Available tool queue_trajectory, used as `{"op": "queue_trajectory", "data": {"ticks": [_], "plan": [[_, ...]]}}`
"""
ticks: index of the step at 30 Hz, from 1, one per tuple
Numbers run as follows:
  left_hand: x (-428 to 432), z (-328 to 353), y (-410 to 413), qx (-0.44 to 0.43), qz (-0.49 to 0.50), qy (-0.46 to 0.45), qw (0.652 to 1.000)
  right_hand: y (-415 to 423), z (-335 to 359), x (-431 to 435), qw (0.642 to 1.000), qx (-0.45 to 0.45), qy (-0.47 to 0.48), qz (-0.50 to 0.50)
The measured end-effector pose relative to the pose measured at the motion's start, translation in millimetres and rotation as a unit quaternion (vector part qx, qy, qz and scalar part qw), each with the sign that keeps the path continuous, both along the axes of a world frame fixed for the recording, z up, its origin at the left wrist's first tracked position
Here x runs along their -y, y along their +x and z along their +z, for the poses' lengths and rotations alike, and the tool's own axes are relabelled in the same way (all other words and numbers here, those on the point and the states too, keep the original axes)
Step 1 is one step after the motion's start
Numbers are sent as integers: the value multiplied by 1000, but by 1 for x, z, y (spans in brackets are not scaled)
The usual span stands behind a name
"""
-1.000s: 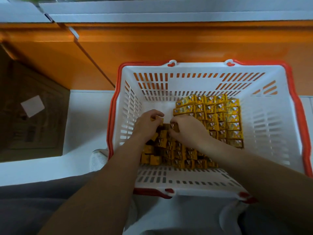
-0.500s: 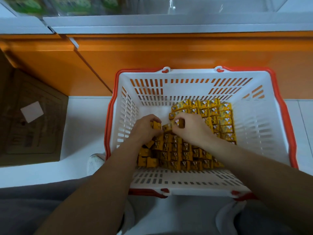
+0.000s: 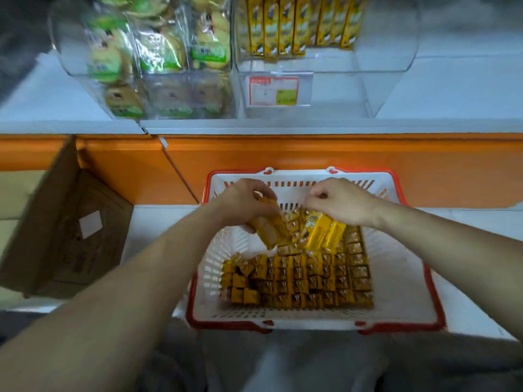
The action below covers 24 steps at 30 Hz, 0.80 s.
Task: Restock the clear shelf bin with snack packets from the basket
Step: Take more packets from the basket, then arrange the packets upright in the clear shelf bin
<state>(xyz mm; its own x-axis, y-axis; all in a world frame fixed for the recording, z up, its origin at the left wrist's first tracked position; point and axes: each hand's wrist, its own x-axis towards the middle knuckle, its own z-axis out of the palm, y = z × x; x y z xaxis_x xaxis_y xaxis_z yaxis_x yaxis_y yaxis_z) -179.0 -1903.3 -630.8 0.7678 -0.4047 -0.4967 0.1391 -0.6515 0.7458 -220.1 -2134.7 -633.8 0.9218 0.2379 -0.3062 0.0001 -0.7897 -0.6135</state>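
A white basket with a red rim (image 3: pixel 407 315) sits on the floor, filled with several rows of yellow snack packets (image 3: pixel 305 278). Above it, my left hand (image 3: pixel 240 202) grips a few long yellow packets (image 3: pixel 268 227) that hang down at a tilt. My right hand (image 3: pixel 339 202) pinches another bunch of yellow packets (image 3: pixel 322 233) by their top ends. On the shelf above stands the clear bin (image 3: pixel 368 66), with several upright yellow packets (image 3: pixel 297 24) at its back and a red and yellow price tag (image 3: pixel 273 90) on its front.
A second clear bin (image 3: pixel 158 91) to the left holds green-and-yellow biscuit packs. An orange shelf base (image 3: pixel 283 157) runs behind the basket. An open cardboard box (image 3: pixel 70 227) lies on the floor at the left. My knees show at the bottom.
Both hands have risen out of the basket, each lifting a bunch of yellow packets. My head has tilted up, bringing the shelf bins into view.
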Motion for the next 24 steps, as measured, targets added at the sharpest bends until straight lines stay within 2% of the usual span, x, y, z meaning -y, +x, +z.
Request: {"op": "queue_trajectory", "data": {"ticks": [6, 11, 17, 24], "plan": [[-4, 119, -33, 13, -54, -96, 994, -41, 113, -4, 993, 45, -51, 100], [-8, 173, -58, 53, -47, -157, 985, -69, 171, -12, 992, 99, -21, 75], [-2, 179, -48, 72, 73, -202, 974, -46, 179, -22, 990, 134, 34, 26], [1, 170, -22, 13, 95, -220, 971, -17, 149, -19, 988, 118, 90, -40]]}}
